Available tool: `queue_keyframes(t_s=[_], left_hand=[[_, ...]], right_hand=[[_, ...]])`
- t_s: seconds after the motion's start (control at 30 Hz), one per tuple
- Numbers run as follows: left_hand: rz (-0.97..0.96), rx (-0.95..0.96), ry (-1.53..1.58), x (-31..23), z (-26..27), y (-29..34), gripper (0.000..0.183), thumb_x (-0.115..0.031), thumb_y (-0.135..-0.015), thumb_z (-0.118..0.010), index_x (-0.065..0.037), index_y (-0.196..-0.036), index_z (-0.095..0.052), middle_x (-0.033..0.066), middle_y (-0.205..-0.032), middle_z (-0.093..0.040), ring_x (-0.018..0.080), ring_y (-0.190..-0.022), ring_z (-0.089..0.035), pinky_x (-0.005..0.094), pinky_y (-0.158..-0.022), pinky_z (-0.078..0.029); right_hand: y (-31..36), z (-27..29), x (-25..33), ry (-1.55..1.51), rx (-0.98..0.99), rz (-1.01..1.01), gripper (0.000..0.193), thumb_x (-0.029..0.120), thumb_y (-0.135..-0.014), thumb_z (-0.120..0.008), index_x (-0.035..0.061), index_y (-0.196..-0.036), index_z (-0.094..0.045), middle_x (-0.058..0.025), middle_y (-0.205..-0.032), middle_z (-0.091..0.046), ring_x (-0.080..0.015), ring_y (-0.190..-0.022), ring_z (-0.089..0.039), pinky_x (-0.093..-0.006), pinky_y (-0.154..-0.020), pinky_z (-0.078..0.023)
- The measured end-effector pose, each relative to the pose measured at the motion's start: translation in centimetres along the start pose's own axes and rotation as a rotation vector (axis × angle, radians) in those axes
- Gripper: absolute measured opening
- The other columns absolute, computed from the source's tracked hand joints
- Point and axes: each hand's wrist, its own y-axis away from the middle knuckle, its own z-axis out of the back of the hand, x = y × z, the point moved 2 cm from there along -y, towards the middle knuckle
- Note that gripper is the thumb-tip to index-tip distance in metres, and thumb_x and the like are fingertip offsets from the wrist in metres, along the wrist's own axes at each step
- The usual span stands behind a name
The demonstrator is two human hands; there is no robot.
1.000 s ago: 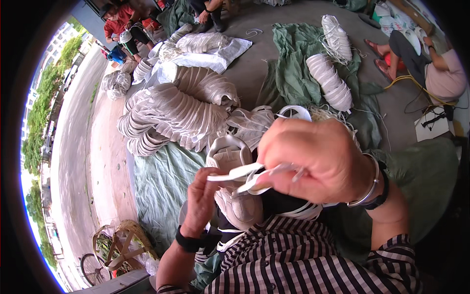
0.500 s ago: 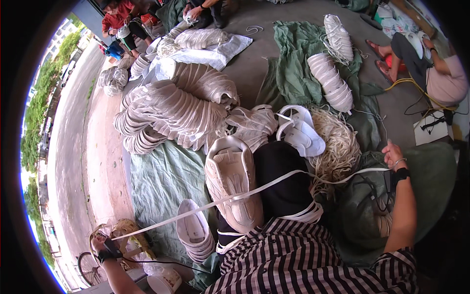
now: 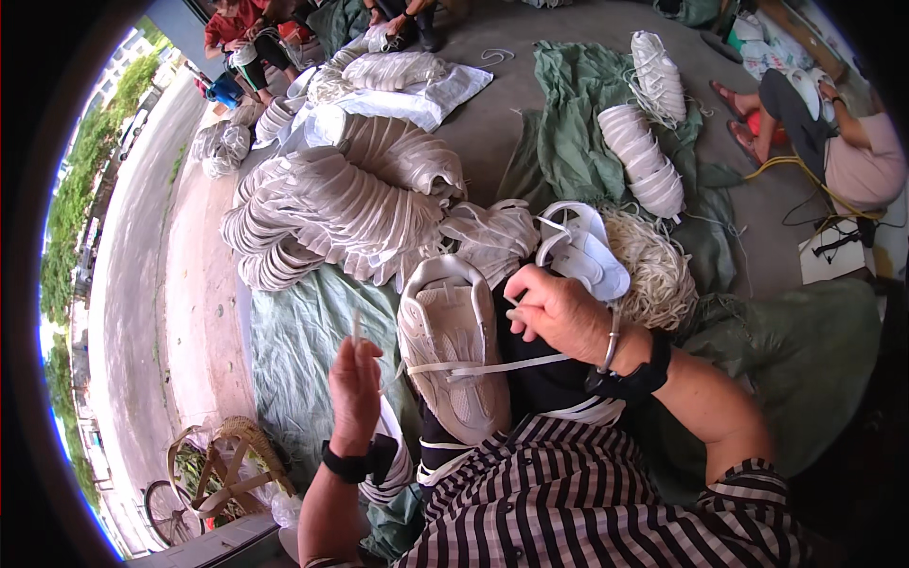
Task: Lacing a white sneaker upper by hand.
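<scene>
A cream sneaker upper point(image 3: 454, 331) lies across my lap, its opening facing away from me. A flat white shoelace point(image 3: 521, 364) crosses its middle and passes through near the lacing area. My left hand point(image 3: 355, 393), raised left of the upper, pinches one lace end, which sticks up above the fingertips. Over the upper's right side, my right hand point(image 3: 559, 308) is closed in a pinch, with a small pale lace tip showing at the fingers. Beyond it lie a white, flat shoe piece point(image 3: 592, 256) and a tangled heap of cream laces point(image 3: 653, 275).
Stacked shoe uppers point(image 3: 331, 208) form a big pile ahead. More nested uppers point(image 3: 390, 469) stand by my left wrist. Wrapped bundles point(image 3: 639, 161) rest on green sheeting point(image 3: 568, 95). A woven basket point(image 3: 237, 454) is at lower left. Other people point(image 3: 871, 156) sit around working.
Both hands have come in from far out at each side toward the upper. The lace stretched between them has slackened and now lies across the upper.
</scene>
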Motion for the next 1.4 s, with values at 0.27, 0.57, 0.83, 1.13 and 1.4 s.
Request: queue_keyframes(t_s=[0.27,0.57,0.83,1.13,1.4], left_hand=[[0.024,0.057,0.076,1.1,-5.0,2.7,0.012,-0.014,-0.096,-0.041,-0.004,-0.096,-0.047,0.0027,-0.067,-0.050,0.0084,-0.053,-0.041,0.0235,-0.049,-0.036],[-0.298,-0.019,-0.320,-1.5,-3.6,4.3,0.014,-0.005,-0.088,-0.055,-0.001,-0.096,-0.066,0.0109,-0.082,-0.062,0.0163,-0.074,-0.059,0.0262,-0.068,-0.046],[0.059,0.131,0.096,2.3,-4.1,4.5,0.013,-0.010,-0.091,-0.053,0.001,-0.087,-0.059,-0.0003,-0.075,-0.056,0.0045,-0.065,-0.047,0.0190,-0.058,-0.039],[0.166,0.151,0.336,2.3,-4.3,4.5,0.015,-0.015,-0.089,-0.061,-0.001,-0.083,-0.061,-0.0057,-0.074,-0.056,0.0014,-0.065,-0.045,0.0158,-0.058,-0.036],[0.214,0.126,0.394,2.2,-5.0,4.3,0.020,-0.019,-0.091,-0.058,0.000,-0.085,-0.060,-0.0044,-0.077,-0.057,0.0024,-0.067,-0.045,0.0172,-0.062,-0.037]], right_hand=[[2.2,-2.7,-2.7,0.459,0.130,0.156,0.014,0.016,-0.082,-0.059,0.0045,-0.075,-0.063,-0.0126,-0.062,-0.062,-0.0253,-0.058,-0.063,-0.0352,-0.054,-0.049],[1.5,-4.0,-2.1,0.553,0.163,0.141,0.016,0.019,-0.082,-0.059,0.0044,-0.075,-0.061,-0.0158,-0.064,-0.060,-0.0341,-0.061,-0.060,-0.0419,-0.055,-0.048],[1.7,-4.6,-1.7,0.709,0.126,0.205,0.015,0.015,-0.081,-0.059,0.0037,-0.072,-0.055,-0.0132,-0.063,-0.059,-0.0309,-0.058,-0.061,-0.0388,-0.052,-0.049],[0.9,-4.2,-2.0,0.506,0.371,0.240,0.011,0.011,-0.082,-0.056,0.0022,-0.075,-0.056,-0.0140,-0.065,-0.061,-0.0301,-0.059,-0.062,-0.0362,-0.054,-0.050],[1.7,-4.6,-2.8,0.589,0.228,0.260,0.006,0.009,-0.078,-0.055,0.0028,-0.077,-0.056,-0.0149,-0.064,-0.061,-0.0316,-0.063,-0.063,-0.0397,-0.058,-0.051]])
